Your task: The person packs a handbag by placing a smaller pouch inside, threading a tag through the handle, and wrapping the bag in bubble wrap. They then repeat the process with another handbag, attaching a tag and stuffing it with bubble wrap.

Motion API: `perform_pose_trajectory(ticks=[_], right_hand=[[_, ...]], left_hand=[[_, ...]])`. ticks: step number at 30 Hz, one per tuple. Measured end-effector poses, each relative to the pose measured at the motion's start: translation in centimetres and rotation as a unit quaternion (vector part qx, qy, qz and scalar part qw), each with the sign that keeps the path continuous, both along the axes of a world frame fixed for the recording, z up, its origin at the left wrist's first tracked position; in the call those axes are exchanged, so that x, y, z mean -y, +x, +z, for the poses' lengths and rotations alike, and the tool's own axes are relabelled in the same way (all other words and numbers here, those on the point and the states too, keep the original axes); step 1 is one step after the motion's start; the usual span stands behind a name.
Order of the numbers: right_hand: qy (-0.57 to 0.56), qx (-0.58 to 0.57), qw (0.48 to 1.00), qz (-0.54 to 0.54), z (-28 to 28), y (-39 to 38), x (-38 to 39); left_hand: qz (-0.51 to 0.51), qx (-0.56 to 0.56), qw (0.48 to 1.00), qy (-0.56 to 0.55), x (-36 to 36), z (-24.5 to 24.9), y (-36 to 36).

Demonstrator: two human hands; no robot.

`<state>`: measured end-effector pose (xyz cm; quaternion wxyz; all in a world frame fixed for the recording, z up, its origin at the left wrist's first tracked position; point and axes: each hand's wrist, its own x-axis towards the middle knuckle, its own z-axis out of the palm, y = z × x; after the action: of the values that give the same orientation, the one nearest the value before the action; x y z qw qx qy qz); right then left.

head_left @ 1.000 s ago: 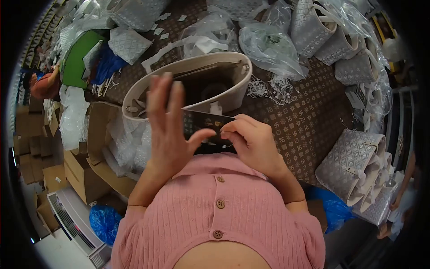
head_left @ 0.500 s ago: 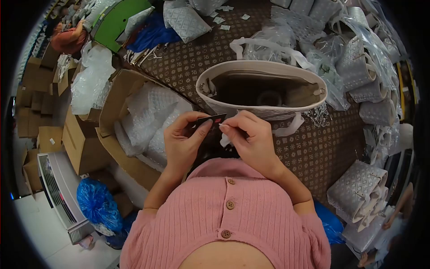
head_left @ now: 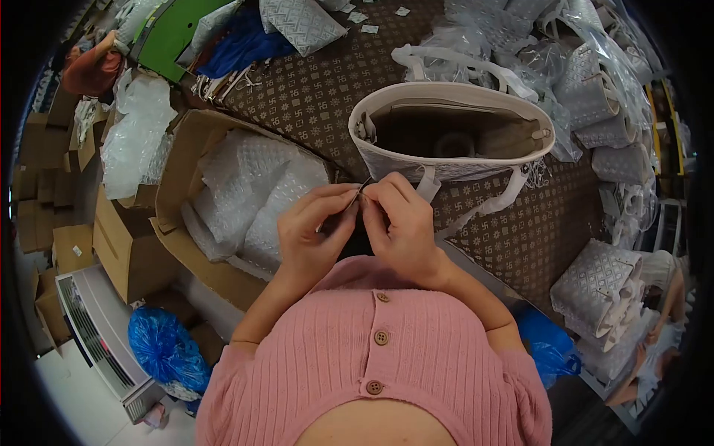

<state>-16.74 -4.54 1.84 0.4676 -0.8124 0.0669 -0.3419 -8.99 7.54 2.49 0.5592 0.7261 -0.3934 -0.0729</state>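
Observation:
My left hand [head_left: 316,227] and my right hand [head_left: 401,223] meet fingertip to fingertip in front of my chest. Between them is a thin dark tag [head_left: 363,186], seen nearly edge-on and pinched by the left fingers. The right fingers are closed at its edge; whatever else they pinch is too small to make out. Just beyond the hands an open handbag [head_left: 487,169] stands upright on the patterned table, its light handles hanging out to front and back.
An open carton [head_left: 175,167] of bubble wrap [head_left: 260,178] lies left of the table [head_left: 320,85]. Silver-grey bags [head_left: 595,290] are heaped along the right. A blue plastic bag [head_left: 167,349] sits lower left. A person in red [head_left: 93,70] is at upper left.
The hands have come together, and the tag has turned edge-on. White material under the right hand no longer shows there. The handbag appears farther right, its front handle hanging differently.

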Motion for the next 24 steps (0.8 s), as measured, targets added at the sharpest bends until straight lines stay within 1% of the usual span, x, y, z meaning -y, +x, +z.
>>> perform_pose_trajectory(ticks=[1,3,4,6,7,9,10,12,13,15,16,17,18,19,21,22,23,24], right_hand=[[0.000,-0.002,1.000,-0.006,0.1,-0.2,-0.1],[0.081,-0.049,0.996,0.011,0.3,-0.7,-0.3],[0.082,-0.050,0.995,0.004,0.3,-1.0,-0.3],[0.141,-0.068,0.987,0.025,0.3,-1.4,-0.4],[0.143,-0.068,0.987,0.019,0.2,-1.5,-0.5],[0.148,-0.063,0.987,0.019,0.1,-1.7,-0.7],[0.148,-0.062,0.987,0.015,0.1,-1.8,-0.7],[0.161,-0.062,0.985,0.021,0.3,-2.0,-0.8],[0.162,-0.061,0.985,0.018,0.3,-2.2,-0.8],[0.155,-0.068,0.985,0.026,0.4,-2.4,-0.7],[0.156,-0.067,0.985,0.022,0.3,-2.6,-0.7],[0.132,-0.053,0.990,0.004,0.0,-2.6,-0.8],[0.109,-0.040,0.993,-0.014,-0.3,-2.7,-0.8],[0.108,-0.040,0.993,-0.017,-0.6,-2.9,-0.7],[0.097,-0.034,0.995,0.003,-0.9,-3.3,-0.1],[0.095,-0.035,0.995,0.004,-0.8,-3.4,-0.1],[0.077,-0.033,0.996,0.011,-0.7,-3.4,-0.2],[0.061,-0.031,0.998,0.016,-0.7,-3.5,-0.4]], left_hand=[[-0.006,-0.002,1.000,0.000,0.0,-0.1,0.2],[-0.039,0.107,0.993,-0.012,0.0,-0.4,0.5],[-0.046,0.105,0.993,-0.012,-0.1,-0.5,0.4],[-0.061,0.067,0.996,-0.011,-0.3,-0.6,0.3],[-0.067,0.066,0.995,-0.010,-0.4,-0.6,0.2],[-0.074,0.022,0.997,-0.026,-0.5,-0.8,0.1],[-0.078,0.023,0.996,-0.026,-0.5,-1.1,0.0],[-0.080,-0.134,0.981,-0.114,-0.4,-1.6,-0.4],[-0.084,-0.133,0.981,-0.112,-0.4,-1.6,-0.5],[-0.075,-0.088,0.991,-0.070,-0.6,-1.4,-0.7],[-0.079,-0.087,0.991,-0.070,-0.5,-1.3,-0.8],[-0.077,0.065,0.994,-0.038,-0.2,-1.2,-0.9],[-0.073,0.214,0.974,-0.007,0.0,-0.9,-1.0],[-0.075,0.214,0.974,-0.008,-0.1,-0.5,-0.7],[-0.173,0.048,0.984,-0.005,-0.4,0.5,0.0],[-0.171,0.048,0.984,-0.006,-0.3,0.1,0.0],[-0.155,-0.059,0.985,-0.036,-0.4,-0.8,-0.2],[-0.138,-0.165,0.974,-0.064,-0.5,-1.3,-0.3]])
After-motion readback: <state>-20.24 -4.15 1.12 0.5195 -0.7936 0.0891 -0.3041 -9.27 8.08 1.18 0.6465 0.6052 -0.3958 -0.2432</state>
